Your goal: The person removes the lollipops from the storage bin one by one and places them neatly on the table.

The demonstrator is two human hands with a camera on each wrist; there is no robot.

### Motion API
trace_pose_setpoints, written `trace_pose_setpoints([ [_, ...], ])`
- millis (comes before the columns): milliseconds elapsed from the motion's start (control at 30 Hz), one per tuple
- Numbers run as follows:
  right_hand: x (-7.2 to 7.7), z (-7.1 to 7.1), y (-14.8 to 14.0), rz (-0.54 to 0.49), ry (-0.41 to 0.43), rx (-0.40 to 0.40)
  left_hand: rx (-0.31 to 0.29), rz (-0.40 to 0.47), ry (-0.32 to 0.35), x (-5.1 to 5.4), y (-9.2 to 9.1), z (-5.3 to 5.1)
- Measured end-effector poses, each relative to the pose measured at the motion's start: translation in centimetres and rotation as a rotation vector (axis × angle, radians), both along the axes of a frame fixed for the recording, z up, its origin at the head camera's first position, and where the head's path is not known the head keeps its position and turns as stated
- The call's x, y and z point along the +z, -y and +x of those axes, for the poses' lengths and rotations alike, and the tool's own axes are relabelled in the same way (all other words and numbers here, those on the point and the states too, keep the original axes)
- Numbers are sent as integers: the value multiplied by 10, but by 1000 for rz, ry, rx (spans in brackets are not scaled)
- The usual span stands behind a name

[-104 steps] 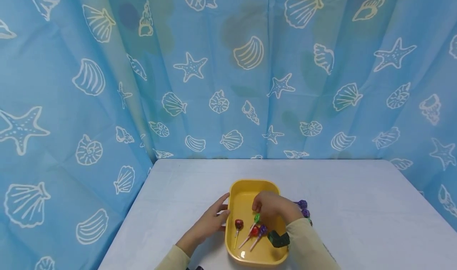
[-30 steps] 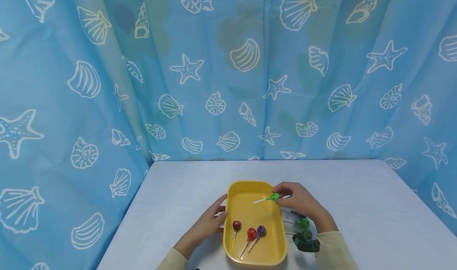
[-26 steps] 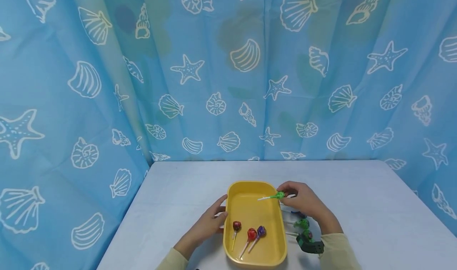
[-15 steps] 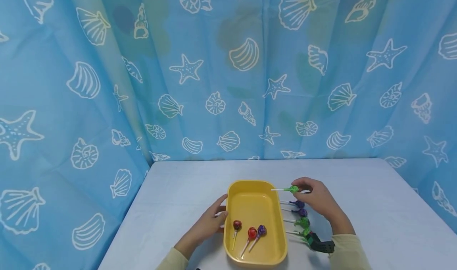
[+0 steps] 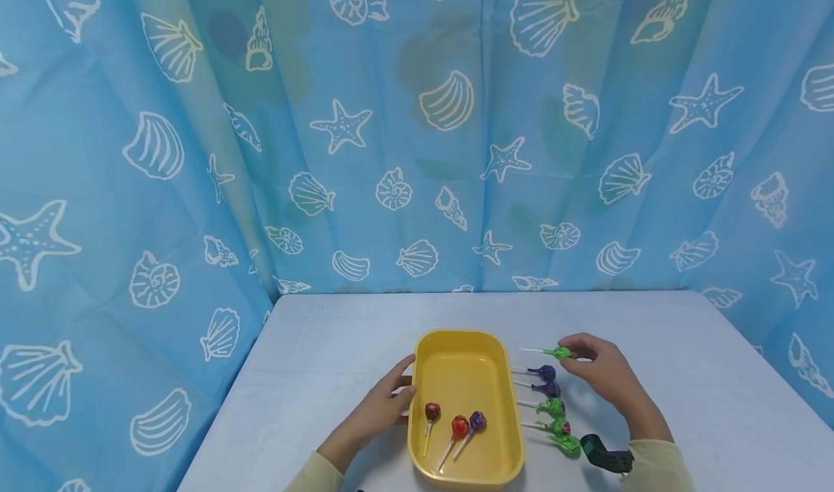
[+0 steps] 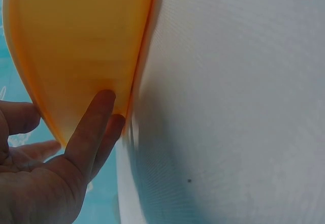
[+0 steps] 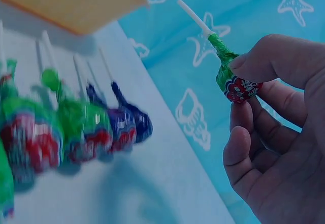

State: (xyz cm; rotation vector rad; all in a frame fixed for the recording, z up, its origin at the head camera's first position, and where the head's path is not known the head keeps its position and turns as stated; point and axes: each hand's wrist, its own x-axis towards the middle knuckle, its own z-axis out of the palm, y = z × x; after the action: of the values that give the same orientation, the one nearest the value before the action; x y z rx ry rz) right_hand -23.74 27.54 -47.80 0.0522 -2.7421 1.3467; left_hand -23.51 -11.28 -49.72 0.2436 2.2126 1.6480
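the head camera looks from farther, forward and down, over the table [image 5: 345, 336] to the curtain [image 5: 391, 116]. the left wrist camera looks very closely at the left hand [image 6: 53, 176] and yellow tray [image 6: 81, 36]. the right one faces, also near, the right hand [image 7: 287, 168] and its green lollipop [image 7: 236, 89]. the head view shares all these, smaller.
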Motion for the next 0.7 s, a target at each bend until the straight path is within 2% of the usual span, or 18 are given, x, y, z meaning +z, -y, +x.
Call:
trace_pose_setpoints([
  [333,-13,8,-28,17,66,-66,-8,11,7,0,1,1],
  [700,-31,7,-49,56,125,-105,-10,17,1,1,1,0],
])
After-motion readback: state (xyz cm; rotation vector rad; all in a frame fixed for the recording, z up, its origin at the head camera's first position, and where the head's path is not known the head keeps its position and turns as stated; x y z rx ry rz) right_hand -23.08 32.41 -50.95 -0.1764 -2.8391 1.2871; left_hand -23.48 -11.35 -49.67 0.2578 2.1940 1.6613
